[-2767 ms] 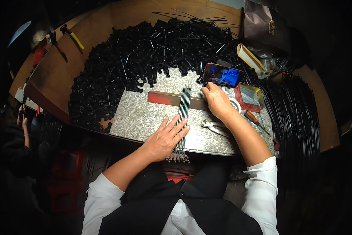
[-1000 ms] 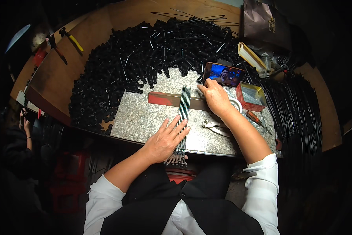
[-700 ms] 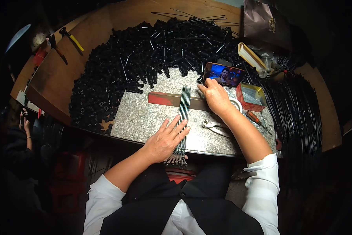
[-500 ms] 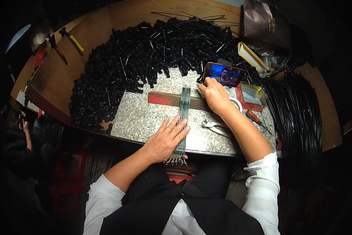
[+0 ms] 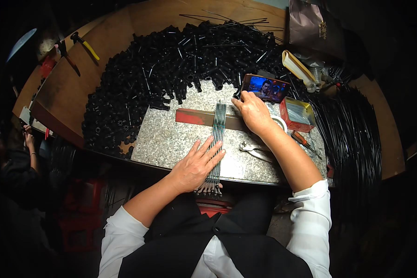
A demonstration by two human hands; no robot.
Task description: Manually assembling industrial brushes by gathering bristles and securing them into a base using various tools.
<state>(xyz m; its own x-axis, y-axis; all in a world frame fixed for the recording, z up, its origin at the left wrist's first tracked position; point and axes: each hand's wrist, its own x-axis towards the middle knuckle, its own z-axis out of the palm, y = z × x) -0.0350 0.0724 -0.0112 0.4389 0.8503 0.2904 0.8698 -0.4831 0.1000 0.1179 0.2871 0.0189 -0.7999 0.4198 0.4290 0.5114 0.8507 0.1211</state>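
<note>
My left hand [image 5: 197, 167] lies flat, fingers spread, across a row of thin dark rods [image 5: 220, 116] laid side by side. The rods cross a flat bar with a red end [image 5: 190, 116], and their knobbed lower ends [image 5: 210, 188] reach past the near edge of the speckled board [image 5: 159, 134]. My right hand [image 5: 254, 112] is to the right of the rods' far ends, just in front of a phone [image 5: 265, 88] with a lit screen. Its fingers are bent and drawn together; what they hold, if anything, is hidden.
Behind the board rises a heap of black tubular parts [image 5: 171, 60]. Pliers [image 5: 254, 150], a screwdriver [image 5: 305, 141] and a red-and-yellow box [image 5: 297, 121] lie at the right, beside many long black rods [image 5: 352, 134]. Another person's hand [image 5: 29, 139] shows at far left.
My right hand has shifted very slightly left, its fingers still drawn together. My left hand and the rods keep their place. The other person's hand at far left has moved up a little.
</note>
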